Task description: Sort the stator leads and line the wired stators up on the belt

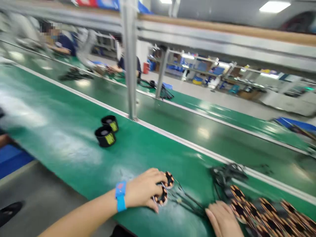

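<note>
Two round parts with copper windings, one just behind the other, are under the curled fingers of my left hand, which wears a blue wrist strap. Black cables run from these parts to the right across the green bench. My right hand is closed around the cables at their far end, near the bottom edge of the view. Right of it lies a cluster of similar copper-wound parts, with a bundle of black cable behind them.
Two black cylinders with yellow-green labels stand on the green bench at the left. A metal post rises at the bench's back edge. Beyond the central strip, two people sit at the far side near cable bundles.
</note>
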`<state>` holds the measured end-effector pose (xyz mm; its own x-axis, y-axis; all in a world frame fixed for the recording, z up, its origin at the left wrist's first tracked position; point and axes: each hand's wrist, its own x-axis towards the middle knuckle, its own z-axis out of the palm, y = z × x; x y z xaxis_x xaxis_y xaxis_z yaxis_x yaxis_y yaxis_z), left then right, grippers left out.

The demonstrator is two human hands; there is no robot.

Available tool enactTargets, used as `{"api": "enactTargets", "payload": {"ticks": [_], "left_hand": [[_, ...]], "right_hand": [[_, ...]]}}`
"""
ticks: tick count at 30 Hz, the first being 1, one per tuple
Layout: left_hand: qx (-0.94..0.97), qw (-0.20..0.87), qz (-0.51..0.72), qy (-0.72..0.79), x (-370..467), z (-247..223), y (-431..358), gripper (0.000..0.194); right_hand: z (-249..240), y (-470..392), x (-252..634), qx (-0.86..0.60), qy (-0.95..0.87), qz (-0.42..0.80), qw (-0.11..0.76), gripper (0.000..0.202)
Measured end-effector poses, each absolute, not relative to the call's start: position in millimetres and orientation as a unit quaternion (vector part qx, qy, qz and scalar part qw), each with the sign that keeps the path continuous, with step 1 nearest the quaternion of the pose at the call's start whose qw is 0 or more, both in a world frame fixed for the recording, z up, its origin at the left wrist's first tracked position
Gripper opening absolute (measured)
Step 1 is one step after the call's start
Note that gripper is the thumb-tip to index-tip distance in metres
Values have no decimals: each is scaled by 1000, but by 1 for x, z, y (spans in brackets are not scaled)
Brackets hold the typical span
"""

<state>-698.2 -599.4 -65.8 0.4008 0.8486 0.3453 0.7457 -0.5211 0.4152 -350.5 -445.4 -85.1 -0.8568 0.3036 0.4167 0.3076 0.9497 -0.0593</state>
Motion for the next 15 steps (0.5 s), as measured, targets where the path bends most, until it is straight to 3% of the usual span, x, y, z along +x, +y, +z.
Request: {"api": "enactTargets", "payload": {"ticks": [5,12,15], "left_hand": [[862,133,194,449,-716,-60,-576,32],[879,143,167,424,-722,-66,-556,26],[873,188,187,409,-732,-54,-547,34]], "right_hand": [[-76,-481,-337,-294,-928,68,217,24],[-74,-493,-320,-332,-921,112,169,31],[-62,-495,-317,-315,-932,86,156,37]]}}
